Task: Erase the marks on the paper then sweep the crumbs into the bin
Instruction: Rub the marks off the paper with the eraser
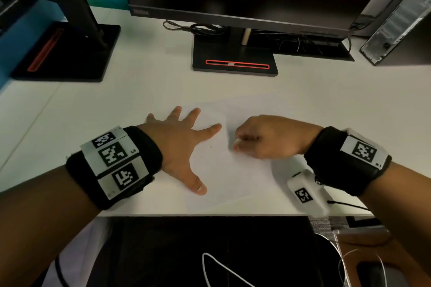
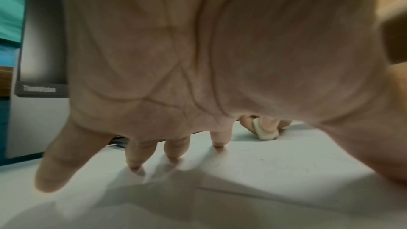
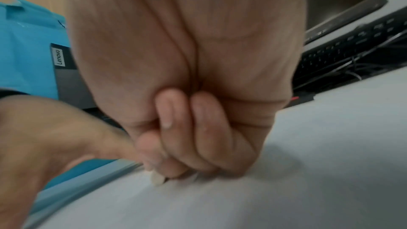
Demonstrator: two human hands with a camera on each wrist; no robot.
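A white sheet of paper lies on the white desk near its front edge. My left hand lies flat on the paper's left part with its fingers spread. My right hand pinches a small white eraser and presses its tip onto the paper just right of the left index finger. In the left wrist view the eraser shows beyond the left fingers, and faint pencil marks dot the paper. In the right wrist view the eraser pokes out below the curled fingers. No bin is in view.
A monitor with a black stand is straight ahead, with a second stand at the far left. A computer tower leans at the back right beside cables. The desk's front edge is close to my wrists.
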